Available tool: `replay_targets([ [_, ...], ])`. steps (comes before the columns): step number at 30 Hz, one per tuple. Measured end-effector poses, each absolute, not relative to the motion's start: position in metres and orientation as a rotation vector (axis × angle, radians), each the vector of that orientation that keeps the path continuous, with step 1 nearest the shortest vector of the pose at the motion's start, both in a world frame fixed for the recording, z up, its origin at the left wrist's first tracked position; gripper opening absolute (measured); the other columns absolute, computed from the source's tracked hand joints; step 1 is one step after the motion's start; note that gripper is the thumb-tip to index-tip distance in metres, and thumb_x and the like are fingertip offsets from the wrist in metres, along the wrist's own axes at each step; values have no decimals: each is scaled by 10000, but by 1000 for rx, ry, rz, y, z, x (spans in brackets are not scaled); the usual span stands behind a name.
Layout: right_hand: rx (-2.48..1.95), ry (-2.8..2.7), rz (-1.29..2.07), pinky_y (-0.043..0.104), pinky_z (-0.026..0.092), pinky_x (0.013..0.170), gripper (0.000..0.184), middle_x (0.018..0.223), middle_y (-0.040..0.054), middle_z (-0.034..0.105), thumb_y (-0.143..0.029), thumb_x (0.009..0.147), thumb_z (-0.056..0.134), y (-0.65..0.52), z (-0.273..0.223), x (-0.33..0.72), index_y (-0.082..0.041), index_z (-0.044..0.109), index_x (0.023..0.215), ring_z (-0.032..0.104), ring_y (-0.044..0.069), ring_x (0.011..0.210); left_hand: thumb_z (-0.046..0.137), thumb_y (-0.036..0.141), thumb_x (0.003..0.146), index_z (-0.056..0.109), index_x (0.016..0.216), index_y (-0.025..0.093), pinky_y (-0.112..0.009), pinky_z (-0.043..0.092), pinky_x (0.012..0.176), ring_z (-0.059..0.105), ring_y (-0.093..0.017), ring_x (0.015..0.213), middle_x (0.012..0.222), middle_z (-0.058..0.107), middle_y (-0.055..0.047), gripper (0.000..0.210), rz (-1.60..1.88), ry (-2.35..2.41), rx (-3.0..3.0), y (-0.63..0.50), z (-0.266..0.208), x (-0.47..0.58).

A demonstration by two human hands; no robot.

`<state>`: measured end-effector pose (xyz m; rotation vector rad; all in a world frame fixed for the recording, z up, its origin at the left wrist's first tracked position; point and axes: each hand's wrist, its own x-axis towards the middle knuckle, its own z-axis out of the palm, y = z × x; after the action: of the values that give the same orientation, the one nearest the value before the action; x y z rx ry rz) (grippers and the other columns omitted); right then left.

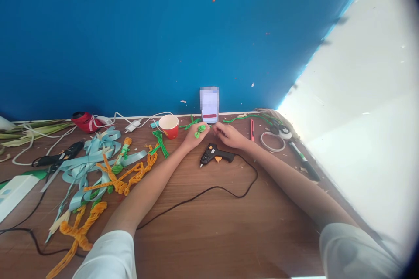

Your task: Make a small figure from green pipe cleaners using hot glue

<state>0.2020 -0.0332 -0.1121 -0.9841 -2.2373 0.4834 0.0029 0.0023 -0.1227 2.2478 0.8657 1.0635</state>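
Observation:
My left hand [190, 139] is closed around a small knotted piece of green yarn [200, 129], a bit of which shows above the fingers. Close beside it, my right hand [229, 135] has its fingers pinched together; anything between them is too small to make out. A phone [210, 104] stands upright against the blue wall just behind both hands. On the table below them lies a black glue gun [216, 154], its nozzle to the left. More green yarn [159, 143] rests left of my left hand, by a red paper cup [169, 126].
Orange yarn figures [124, 181] and light blue ribbon [87, 161] cover the left side, near a white power strip [16, 196]. The glue gun's black cord [203, 191] crosses the brown table [229, 235]. Rightward lie a red cutter [252, 130], a tape ring [273, 141] and a marker [304, 161].

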Motion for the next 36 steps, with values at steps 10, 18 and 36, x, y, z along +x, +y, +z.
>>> replay_targets([
  [10, -1017, -1918, 923, 284, 446, 695, 188, 763, 7, 611, -283, 933, 388, -31, -112, 203, -204, 559, 929, 579, 157, 694, 483, 250, 915, 632, 870, 179, -269, 411, 682, 589, -158, 784, 869, 663, -45, 171, 953, 774, 2733, -6, -131, 6],
  [18, -1104, -1851, 1209, 241, 383, 498, 328, 543, -16, 551, -431, 902, 485, -23, -117, 204, -180, 568, 707, 514, 114, 489, 377, 251, 984, 624, 805, 179, -298, 360, 652, 539, -167, 754, 752, 605, -43, 313, 1036, 897, 3045, -10, -135, 10],
  [36, -1119, -1779, 1354, 225, 301, 448, 269, 572, -21, 551, -409, 864, 522, -26, -111, 208, -172, 578, 749, 479, 90, 478, 418, 297, 981, 646, 827, 188, -287, 348, 646, 535, -161, 775, 771, 613, -32, 296, 1041, 937, 2932, -8, -133, 8],
])
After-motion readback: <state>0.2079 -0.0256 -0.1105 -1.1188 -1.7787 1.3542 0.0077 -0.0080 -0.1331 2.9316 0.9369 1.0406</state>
